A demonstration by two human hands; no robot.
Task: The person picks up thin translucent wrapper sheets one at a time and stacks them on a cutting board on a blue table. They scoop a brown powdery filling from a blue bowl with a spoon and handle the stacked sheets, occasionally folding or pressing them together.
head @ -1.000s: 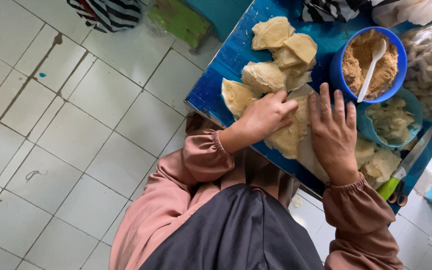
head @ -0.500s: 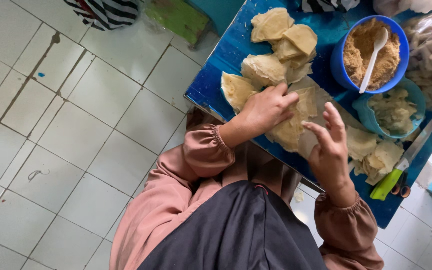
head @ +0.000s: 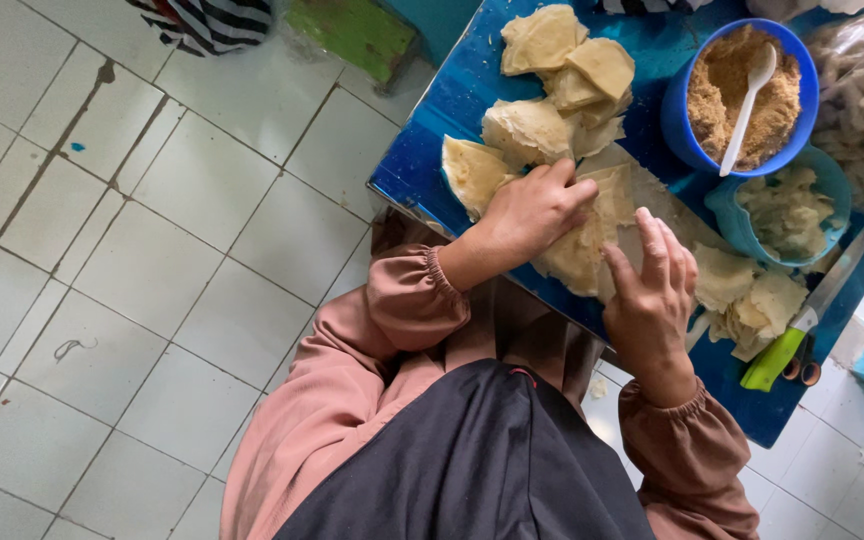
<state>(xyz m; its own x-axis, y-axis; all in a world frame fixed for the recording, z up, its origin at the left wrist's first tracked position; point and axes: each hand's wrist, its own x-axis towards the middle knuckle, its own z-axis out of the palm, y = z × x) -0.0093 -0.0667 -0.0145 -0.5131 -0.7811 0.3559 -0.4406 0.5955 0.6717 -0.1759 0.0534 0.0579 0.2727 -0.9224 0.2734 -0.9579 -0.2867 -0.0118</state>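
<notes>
Closest to me, below my pink gathered sleeves, both hands work on a thin, pale yellow pastry wrapper (head: 592,235) that lies flat on the near edge of the blue table (head: 432,165). My left hand (head: 537,205) rests palm down on the left part of the sheet, fingers bent over a fold, so it presses rather than grips; nothing is clenched inside it as far as I can see. I judge it sits there to keep the soft sheet from sliding while the other side is worked. My right hand (head: 652,300) stands at the sheet's right edge, fingers straight and spread, tips touching or just above the dough; it is loose, holding nothing, and whether it presses I cannot tell.

Just right of that hand lies a small heap of ragged pale dough scraps (head: 752,300), kept near, I think, to clear them from the working spot. Beside them, at the table's edge, rests a knife with a bright green handle (head: 777,360), its blade pointing away from me, within reach of my right hand.

Further out, folded pale dumplings (head: 552,75) are stacked well apart from my hands, likely so finished pieces stay out of the way. To their right stands a round blue plastic bowl (head: 677,120) of brown crumbly filling with a white spoon (head: 747,95) leaning in it, and a smaller light blue bowl (head: 727,205) of pale shredded bits just beside it.
</notes>
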